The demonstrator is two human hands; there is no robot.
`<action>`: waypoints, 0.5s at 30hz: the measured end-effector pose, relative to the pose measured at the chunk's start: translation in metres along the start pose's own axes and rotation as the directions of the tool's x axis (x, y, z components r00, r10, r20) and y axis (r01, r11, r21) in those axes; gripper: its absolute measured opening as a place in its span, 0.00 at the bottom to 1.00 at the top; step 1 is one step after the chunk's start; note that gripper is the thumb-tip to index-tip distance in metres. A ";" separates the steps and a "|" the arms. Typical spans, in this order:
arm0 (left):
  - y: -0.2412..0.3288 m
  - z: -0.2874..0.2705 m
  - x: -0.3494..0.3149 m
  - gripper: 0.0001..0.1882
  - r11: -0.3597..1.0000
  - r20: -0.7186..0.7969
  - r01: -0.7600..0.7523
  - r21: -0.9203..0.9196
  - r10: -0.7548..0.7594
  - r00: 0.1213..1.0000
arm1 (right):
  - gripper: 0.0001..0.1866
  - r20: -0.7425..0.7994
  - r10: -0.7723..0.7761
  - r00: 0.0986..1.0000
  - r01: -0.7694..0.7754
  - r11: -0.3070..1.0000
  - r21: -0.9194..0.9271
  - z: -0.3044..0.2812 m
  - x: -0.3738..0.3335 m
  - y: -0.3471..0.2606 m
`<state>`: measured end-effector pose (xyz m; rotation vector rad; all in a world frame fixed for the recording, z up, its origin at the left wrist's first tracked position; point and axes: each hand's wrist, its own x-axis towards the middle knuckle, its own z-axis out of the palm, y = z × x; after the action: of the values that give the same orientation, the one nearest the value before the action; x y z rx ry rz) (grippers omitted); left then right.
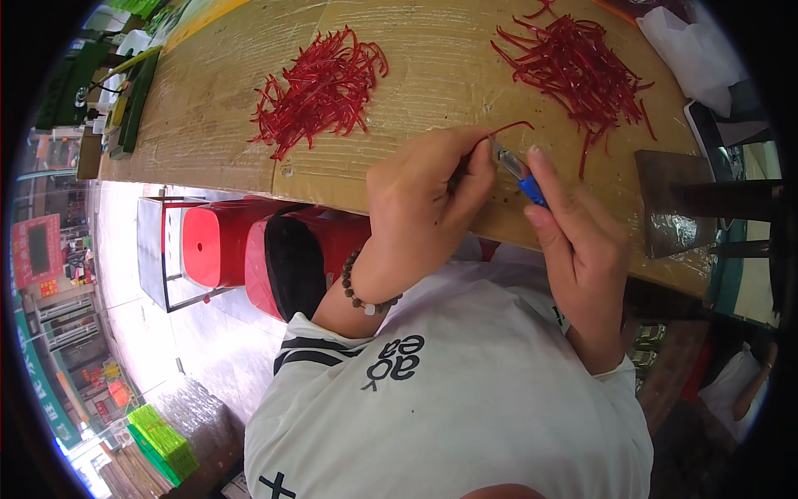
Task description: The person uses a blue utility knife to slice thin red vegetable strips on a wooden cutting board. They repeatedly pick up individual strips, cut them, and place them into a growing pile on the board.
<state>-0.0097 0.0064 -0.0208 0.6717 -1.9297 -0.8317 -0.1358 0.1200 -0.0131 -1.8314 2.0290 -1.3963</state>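
My left hand [432, 179], with a bead bracelet at the wrist, is pinched closed on a thin red strip [515, 126] whose curved end sticks out past the fingertips. My right hand [578, 229] grips small blue-handled pliers [522, 176]. Their metal jaws lie against the left fingertips, close to the strip; whether they touch it I cannot tell. Beyond the left hand lies a loose heap of glossy red strips [320, 93]. A second, similar heap of red strips [578, 75] sits at the far right.
Both hands are over a cardboard-covered table [432, 83]. A white plastic bag [694, 54] lies at its right edge, near a dark flat sheet [673, 204]. Red stools [212, 245] stand left of me, beside a metal-framed stand [162, 249]. Another person's arm [755, 387] shows at lower right.
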 end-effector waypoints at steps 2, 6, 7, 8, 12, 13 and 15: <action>-0.001 0.000 -0.001 0.05 1.000 -0.016 -0.015 0.003 0.015 1.000 | 0.25 0.025 0.011 1.000 -0.009 0.999 -0.044 -0.001 0.000 -0.003; -0.002 -0.001 -0.001 0.06 0.996 -0.024 -0.082 0.037 0.083 0.996 | 0.25 -0.001 -0.008 1.000 0.008 0.993 -0.116 0.001 -0.004 -0.001; -0.001 0.000 -0.001 0.06 0.994 -0.028 -0.096 0.046 0.097 0.995 | 0.25 -0.013 -0.009 1.000 0.007 0.992 -0.126 0.002 -0.005 -0.001; -0.001 0.000 -0.001 0.06 0.992 -0.032 -0.109 0.056 0.111 0.993 | 0.24 -0.021 -0.015 1.000 0.012 0.991 -0.136 0.003 -0.006 -0.001; 0.000 0.001 0.001 0.06 0.986 -0.041 -0.150 0.072 0.153 0.987 | 0.24 -0.081 -0.029 0.996 0.015 0.985 -0.172 0.004 -0.005 -0.001; 0.000 0.001 0.001 0.06 0.985 -0.047 -0.159 0.073 0.163 0.986 | 0.24 -0.114 -0.013 0.993 -0.007 0.985 -0.173 0.005 -0.004 -0.001; 0.000 0.000 -0.002 0.06 0.990 -0.092 -0.131 0.043 0.135 0.987 | 0.24 -0.157 -0.020 0.987 -0.008 0.985 -0.173 0.005 -0.002 -0.003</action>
<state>-0.0089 0.0081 -0.0215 0.5864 -1.8861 -0.6711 -0.1305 0.1193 -0.0150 -1.8462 2.2916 -1.4514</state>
